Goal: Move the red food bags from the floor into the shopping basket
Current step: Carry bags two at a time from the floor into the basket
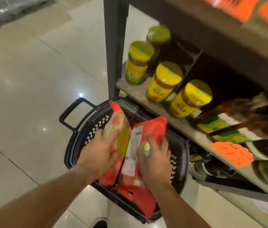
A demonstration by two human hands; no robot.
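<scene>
While both hands work over the basket, each one has its own red bag: the left hand (99, 151) curls around the lower part of the left red bag (118, 125), and the right hand (154, 159) lies on the right red bag (148, 130), fingers bent over its face. Both bags stand tilted on end, touching along the middle, their top ends poking above the basket rim. A third red bag (138, 199) lies beneath the right wrist, its near end draped over the near rim of the shopping basket (74, 155).

The risk, as I judge it, is in the letting go — bags propped this steeply could tip outward, and the slick plastic could slide from either grip. The draped bag looks likeliest to slip back onto the floor (31, 96). Just beyond the right hand sits a low shelf (146, 97) of yellow jars (164, 81) — a quick withdrawal could clip one. The picture is motion-blurred, so finger contact is uncertain.
</scene>
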